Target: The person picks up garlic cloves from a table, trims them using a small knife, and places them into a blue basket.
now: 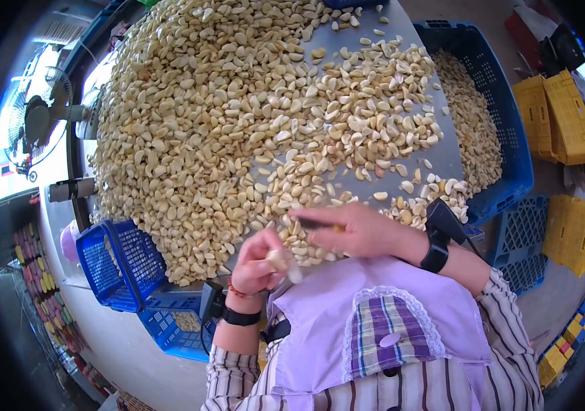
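Observation:
A broad heap of pale cashew nuts (189,130) covers much of the metal table (446,147) in front of me. At the near edge, my left hand (257,266) is closed with a cashew nut (277,259) between thumb and fingers. A small whitish, translucent piece (294,272) shows at its fingertips. My right hand (361,231) is wrapped round a small knife (314,223) with a dark handle; its blade is hard to make out. The knife lies just above and right of the left hand, over the nearest nuts.
A large blue crate (515,130) of nuts stands right of the table. Blue baskets (111,267) sit at the left corner, one lower with some nuts inside. Yellow crates (569,116) are stacked far right. A fan (42,116) stands at left.

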Action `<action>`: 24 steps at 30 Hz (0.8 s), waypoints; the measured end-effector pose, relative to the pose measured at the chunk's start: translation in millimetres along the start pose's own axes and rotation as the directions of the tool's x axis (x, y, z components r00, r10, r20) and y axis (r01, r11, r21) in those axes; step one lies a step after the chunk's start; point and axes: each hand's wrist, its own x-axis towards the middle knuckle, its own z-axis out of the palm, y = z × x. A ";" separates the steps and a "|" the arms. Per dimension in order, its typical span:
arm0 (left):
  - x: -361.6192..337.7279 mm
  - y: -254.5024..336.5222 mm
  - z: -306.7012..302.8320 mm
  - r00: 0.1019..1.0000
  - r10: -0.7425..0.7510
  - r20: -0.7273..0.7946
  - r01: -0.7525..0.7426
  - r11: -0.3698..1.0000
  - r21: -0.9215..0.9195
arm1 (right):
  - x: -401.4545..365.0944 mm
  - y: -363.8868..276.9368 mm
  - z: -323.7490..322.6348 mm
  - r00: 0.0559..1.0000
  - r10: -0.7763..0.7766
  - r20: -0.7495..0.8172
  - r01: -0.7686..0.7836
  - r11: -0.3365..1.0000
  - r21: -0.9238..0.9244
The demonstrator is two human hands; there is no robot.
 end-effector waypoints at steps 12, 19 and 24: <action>32.2 -3.0 -29.8 0.973 0.170 0.154 -0.060 -0.460 0.886 | -27.1 13.0 -44.7 0.847 0.435 -0.305 -0.212 0.804 0.555; 40.1 6.0 -2.8 0.917 0.036 -0.398 0.249 0.728 0.639 | -31.9 3.3 -34.8 0.857 0.401 -0.323 -0.219 0.851 0.477; 38.5 -0.2 22.2 0.886 -0.043 -0.462 0.235 0.900 0.366 | -21.7 11.7 -15.3 0.937 0.096 -0.336 -0.043 0.986 0.161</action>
